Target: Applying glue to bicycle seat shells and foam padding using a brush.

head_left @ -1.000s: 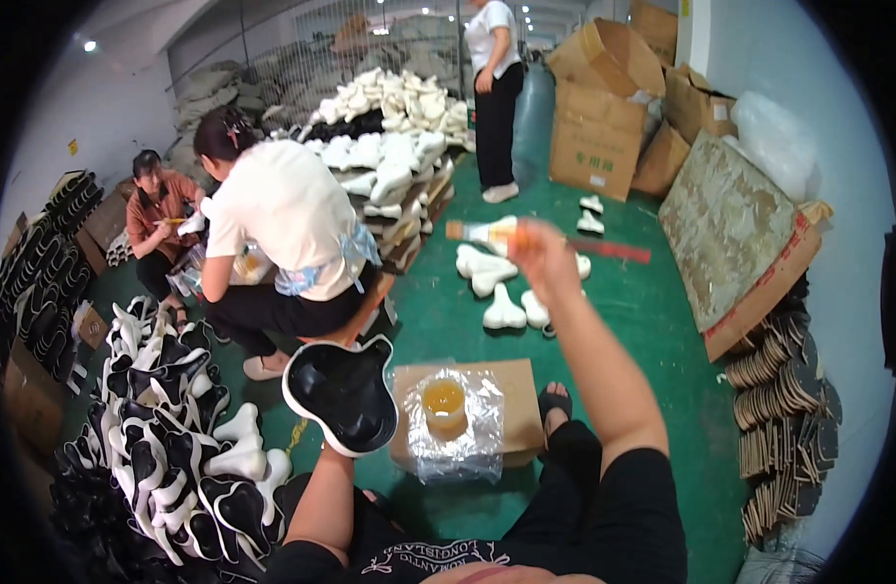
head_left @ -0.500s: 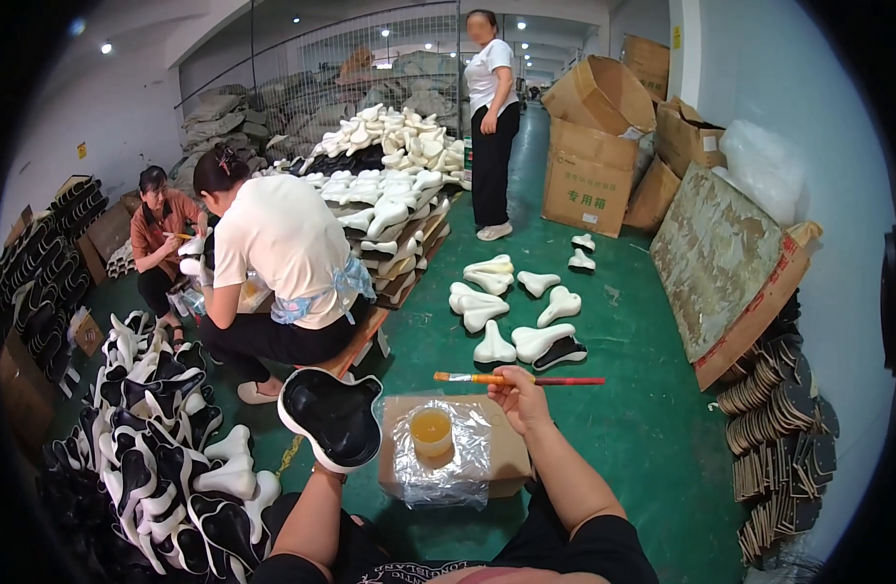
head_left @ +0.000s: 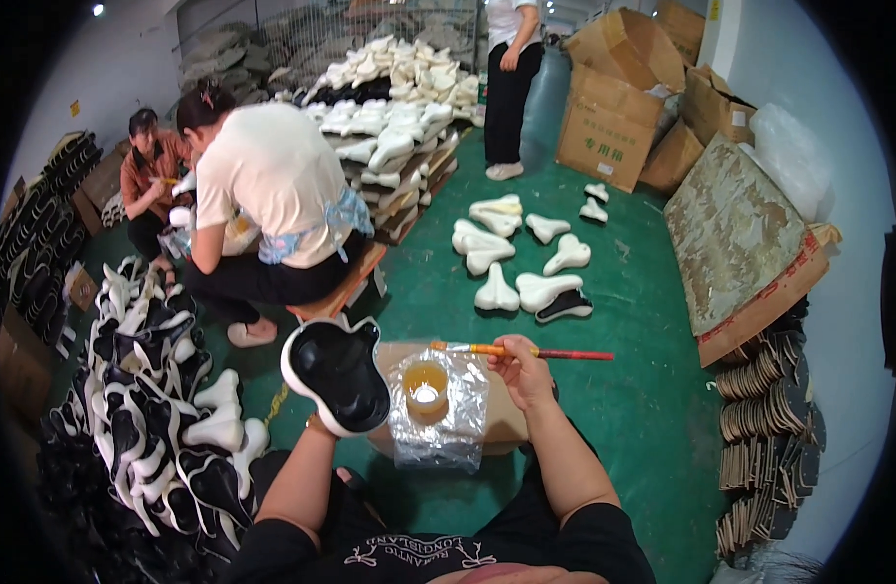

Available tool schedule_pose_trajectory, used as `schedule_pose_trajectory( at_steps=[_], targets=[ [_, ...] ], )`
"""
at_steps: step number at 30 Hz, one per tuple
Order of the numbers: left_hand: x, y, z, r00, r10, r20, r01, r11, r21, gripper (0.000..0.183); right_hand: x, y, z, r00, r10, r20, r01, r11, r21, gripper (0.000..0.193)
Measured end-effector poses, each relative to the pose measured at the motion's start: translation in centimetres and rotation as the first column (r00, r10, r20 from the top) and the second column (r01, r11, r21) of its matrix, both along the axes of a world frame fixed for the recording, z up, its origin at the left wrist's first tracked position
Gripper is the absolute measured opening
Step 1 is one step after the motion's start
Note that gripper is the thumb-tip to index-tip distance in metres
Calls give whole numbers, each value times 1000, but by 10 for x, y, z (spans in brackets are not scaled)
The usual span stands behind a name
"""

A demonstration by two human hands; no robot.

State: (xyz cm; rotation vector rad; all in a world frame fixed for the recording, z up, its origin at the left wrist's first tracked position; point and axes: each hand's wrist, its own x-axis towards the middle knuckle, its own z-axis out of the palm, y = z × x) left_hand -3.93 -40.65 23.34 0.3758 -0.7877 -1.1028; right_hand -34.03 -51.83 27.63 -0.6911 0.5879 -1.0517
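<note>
A bicycle saddle cover (head_left: pixel 339 375), white-rimmed with a black hollow inside, is held up by my left hand (head_left: pixel 318 424). That hand's fingers are hidden behind it. Between thumb and fingers my right hand (head_left: pixel 522 372) pinches a paintbrush (head_left: pixel 576 355), its red handle to the right and its bristles to the left. The bristle end hovers above and beyond a clear cup (head_left: pixel 426 386) of yellowish liquid. Under the cup lies crinkled clear plastic film (head_left: pixel 438 450), spread over a cardboard box (head_left: pixel 504 417).
Black and white saddle pieces (head_left: pixel 166 409) are heaped at my left. Several white saddles (head_left: pixel 497 290) lie on the green floor ahead. A co-worker (head_left: pixel 273 185) sits on the left, with another person beyond and one standing. Cartons (head_left: pixel 609 127) and stacked boards (head_left: pixel 769 428) line the right.
The view has tipped downward. The saddle cover has turned slightly and sits nearer the box's left edge. The brush remains in my right hand, close to the cup.
</note>
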Motion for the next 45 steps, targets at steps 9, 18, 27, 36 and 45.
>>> schedule_pose_trajectory(
  at_steps=[9, 18, 27, 36, 45],
  targets=[
    [-17, -34, -7, 993, 110, 41, -110, 994, 4, 38, 1, 11, 6, 988, -25, -154, 5, 991, -132, 11],
    [-2, -32, -28, 976, 141, 167, -98, 965, -245, 39, -1, 8, -5, 992, -30, -123, 20, 996, -82, 13],
    [0, -33, -47, 942, 186, 281, -102, 952, -289, 39, -3, 16, -2, 990, -26, -139, 13, 996, -89, 11],
    [10, -49, -61, 923, 175, 342, -210, 975, 68, 40, -2, 5, -1, 827, -216, -519, -24, 909, -417, 13],
    [-14, -48, -16, 199, 566, 800, -507, 758, -411, 41, 16, 0, -31, 630, -127, -766, -269, 890, -368, 14]
  ],
)
